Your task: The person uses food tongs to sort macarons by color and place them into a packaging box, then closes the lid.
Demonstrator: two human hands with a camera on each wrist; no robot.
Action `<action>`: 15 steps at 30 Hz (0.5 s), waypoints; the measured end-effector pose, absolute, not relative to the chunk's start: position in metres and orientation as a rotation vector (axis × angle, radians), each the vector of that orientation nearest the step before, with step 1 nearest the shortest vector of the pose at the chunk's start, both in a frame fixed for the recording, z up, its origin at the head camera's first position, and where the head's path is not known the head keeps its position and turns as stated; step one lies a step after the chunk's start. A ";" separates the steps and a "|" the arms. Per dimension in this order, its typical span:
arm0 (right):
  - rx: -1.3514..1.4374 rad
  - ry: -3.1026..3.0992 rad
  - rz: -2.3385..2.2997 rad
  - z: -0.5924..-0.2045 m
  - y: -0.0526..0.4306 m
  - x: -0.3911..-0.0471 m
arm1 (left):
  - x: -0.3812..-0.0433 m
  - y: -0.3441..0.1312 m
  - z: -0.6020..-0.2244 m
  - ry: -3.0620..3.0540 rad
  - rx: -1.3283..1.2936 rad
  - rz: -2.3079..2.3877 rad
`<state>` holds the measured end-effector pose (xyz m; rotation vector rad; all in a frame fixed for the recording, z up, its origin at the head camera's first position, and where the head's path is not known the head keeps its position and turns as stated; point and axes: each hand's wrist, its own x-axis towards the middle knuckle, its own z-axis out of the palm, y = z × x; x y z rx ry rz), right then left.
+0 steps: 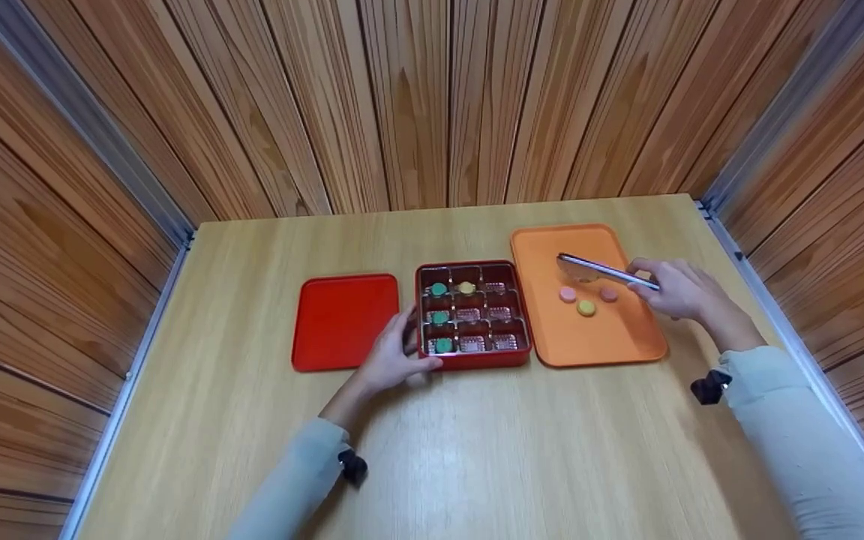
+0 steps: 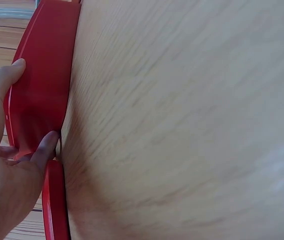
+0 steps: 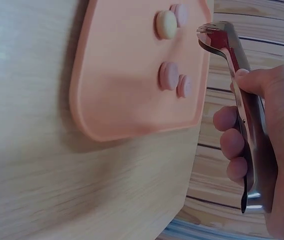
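Observation:
My right hand [image 1: 676, 290] grips metal tongs [image 3: 249, 117], held above an orange tray [image 1: 552, 345]. On the tray lie a yellow macaron [image 1: 586, 308] and pink macarons [image 1: 567, 294]; the right wrist view shows three pink ones. Nothing shows between the tips of the tongs [image 3: 217, 35]. My left hand [image 1: 391, 360] holds the front left corner of a red box [image 1: 477, 361], thumb on its front wall and fingers at its left side. Inside the box, a divided insert has three green macarons [image 1: 439, 318] down the left column and a yellow macaron [image 1: 466, 288] at back middle.
A flat red lid [image 1: 346, 322] lies left of the box, close by my left hand. The tray stands right beside the box. Wood-panelled walls [image 1: 417, 105] enclose the wooden table [image 1: 477, 450] at the back and both sides.

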<state>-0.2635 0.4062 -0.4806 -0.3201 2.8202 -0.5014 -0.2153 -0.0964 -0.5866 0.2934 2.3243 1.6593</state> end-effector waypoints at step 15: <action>-0.377 2.844 -0.478 -0.467 0.376 -0.268 | -0.214 -0.096 -0.586 2.320 0.270 1.661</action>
